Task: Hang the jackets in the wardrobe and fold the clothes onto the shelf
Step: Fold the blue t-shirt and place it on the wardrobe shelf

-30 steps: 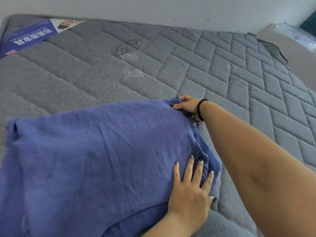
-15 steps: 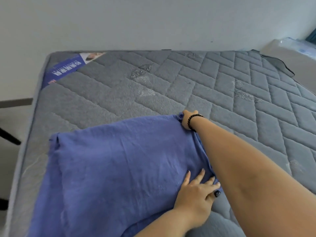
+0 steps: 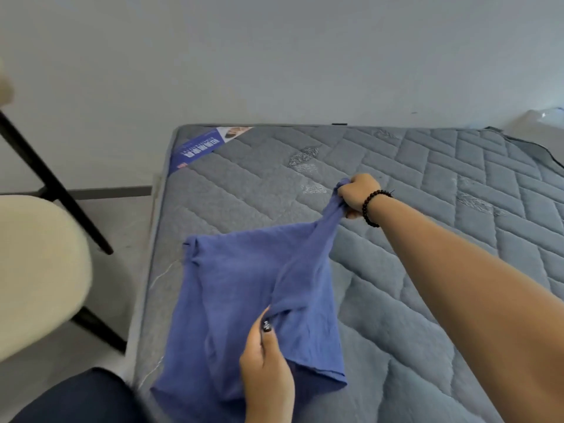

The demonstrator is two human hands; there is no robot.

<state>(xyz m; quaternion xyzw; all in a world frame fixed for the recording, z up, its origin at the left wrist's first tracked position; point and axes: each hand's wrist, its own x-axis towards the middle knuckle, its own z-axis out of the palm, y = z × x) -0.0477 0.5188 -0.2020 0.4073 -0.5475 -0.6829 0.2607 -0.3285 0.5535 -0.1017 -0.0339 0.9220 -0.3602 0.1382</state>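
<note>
two hands are on one piece of blue cloth (image 3: 253,288), a thin garment lying on the near left part of a grey quilted mattress (image 3: 427,239). the right hand (image 3: 357,195), with a dark bead bracelet (image 3: 374,207) at the wrist, has its fingers curled into a fist round the far right corner, and that corner is bunched into a rope and lifted off the mattress. the left hand (image 3: 267,361) pinches the cloth near its middle of the near edge, thumb on top, the other fingers tucked under where they cannot be seen. between the two grips the fabric runs as a taut ridge; the rest of it sags flat.

judging by how it drapes and wrinkles, the cloth is light, soft and limp, with no stiffness of its own. it will go wherever it is pulled and will not hold a fold unless it is laid down and pressed. it looks slightly rough rather than slippery, so a pinch should be enough to hold it, and nothing about it seems fragile. the best places to take it are probably the corners and hems, two points well apart, so the edge stays straight; a fistful in the middle would likely crumple it.

the fold seems only begun. neither wardrobe nor shelf shows here. a cream chair (image 3: 36,270) with black legs stands on the floor to the left of the mattress, and a blue label (image 3: 198,148) sits at the mattress's far left corner.
</note>
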